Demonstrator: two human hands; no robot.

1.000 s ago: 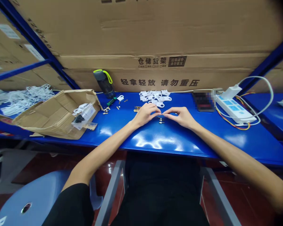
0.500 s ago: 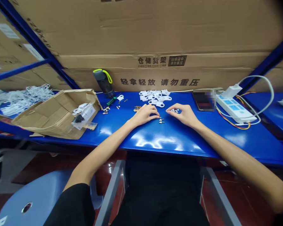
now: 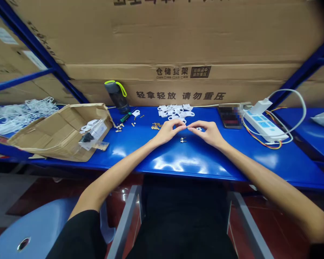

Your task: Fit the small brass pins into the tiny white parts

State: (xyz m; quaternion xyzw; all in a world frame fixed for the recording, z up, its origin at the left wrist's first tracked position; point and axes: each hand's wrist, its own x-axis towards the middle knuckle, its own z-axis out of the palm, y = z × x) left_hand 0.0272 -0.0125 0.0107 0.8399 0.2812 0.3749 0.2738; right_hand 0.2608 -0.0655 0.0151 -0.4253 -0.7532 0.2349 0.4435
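My left hand (image 3: 169,131) and my right hand (image 3: 205,134) rest on the blue workbench (image 3: 194,163), their fingertips meeting over a tiny pale pin-like part (image 3: 187,127). The part is too small to identify exactly. Just below them lie small metal pins (image 3: 183,140). Tiny white bits (image 3: 198,128) show beside my right fingers. Behind my hands is a heap of white plastic pieces (image 3: 175,111). Brass parts (image 3: 156,126) lie off my left hand.
A torn cardboard box (image 3: 62,133) holding a plastic bag of white parts stands at left. Further back are a dark water bottle (image 3: 116,97), a green-handled screwdriver (image 3: 125,117), a blurred phone (image 3: 230,116) and a white power strip (image 3: 266,126). Large cartons stand behind.
My hands, apart half a second ago, have come together again with fingertips touching over the tiny part. The view has shifted slightly.
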